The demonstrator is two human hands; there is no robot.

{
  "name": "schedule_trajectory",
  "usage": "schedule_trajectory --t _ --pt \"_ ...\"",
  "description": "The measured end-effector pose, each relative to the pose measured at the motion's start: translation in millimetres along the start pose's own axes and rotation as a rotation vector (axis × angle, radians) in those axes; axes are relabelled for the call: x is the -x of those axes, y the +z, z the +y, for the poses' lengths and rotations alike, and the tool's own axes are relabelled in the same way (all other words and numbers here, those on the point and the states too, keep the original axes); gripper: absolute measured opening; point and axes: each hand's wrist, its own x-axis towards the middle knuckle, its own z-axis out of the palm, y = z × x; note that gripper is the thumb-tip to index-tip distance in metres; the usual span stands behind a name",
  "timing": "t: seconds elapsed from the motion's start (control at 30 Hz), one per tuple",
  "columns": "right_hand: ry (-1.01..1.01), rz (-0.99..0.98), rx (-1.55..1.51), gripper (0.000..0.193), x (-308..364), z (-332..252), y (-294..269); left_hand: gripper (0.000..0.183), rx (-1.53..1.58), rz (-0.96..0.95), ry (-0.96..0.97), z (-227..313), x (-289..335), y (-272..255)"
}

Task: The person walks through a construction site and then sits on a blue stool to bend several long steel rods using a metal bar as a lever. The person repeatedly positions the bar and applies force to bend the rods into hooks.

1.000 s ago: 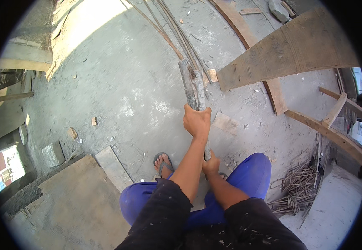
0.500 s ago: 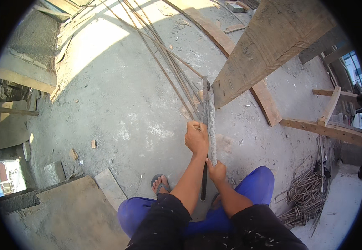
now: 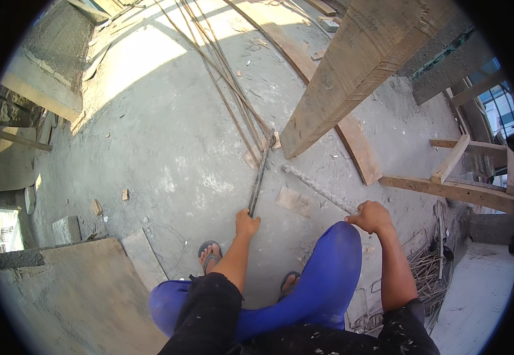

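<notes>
My left hand (image 3: pixel 247 225) is closed around the near end of a dark metal bar (image 3: pixel 259 183), which slants away from me over the concrete floor. The bar's far end meets the near ends of several thin rusty steel rods (image 3: pixel 224 71). Over at the right, by my raised knee, my right hand (image 3: pixel 371 216) is closed on the near end of a grey, crusted pipe (image 3: pixel 319 188). That pipe angles away to the left, its far end apart from the bar. Small wood pieces (image 3: pixel 276 140) lie by the rods' near ends.
A thick wooden post (image 3: pixel 351 71) rises close beyond the pipe. Behind it a long plank (image 3: pixel 356 145) lies along the floor, meeting a timber frame (image 3: pixel 452 188) at the right. Bent steel rods (image 3: pixel 425 275) are heaped at the lower right; a board (image 3: pixel 91 296) lies lower left.
My hands have moved apart: the right swung the pipe rightward, away from the dark bar. My left hand has come nearer and leftward, and the bar now slants.
</notes>
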Motion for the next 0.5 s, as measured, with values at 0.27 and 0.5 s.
schedule_trajectory --t 0.27,0.5 --pt "0.147 0.123 0.006 0.051 6 159 106 0.056 -0.017 -0.067 -0.087 -25 -17 21" --pt "-0.042 0.56 -0.607 0.029 0 99 157 0.049 0.13 0.025 -0.115 16 27 -22"
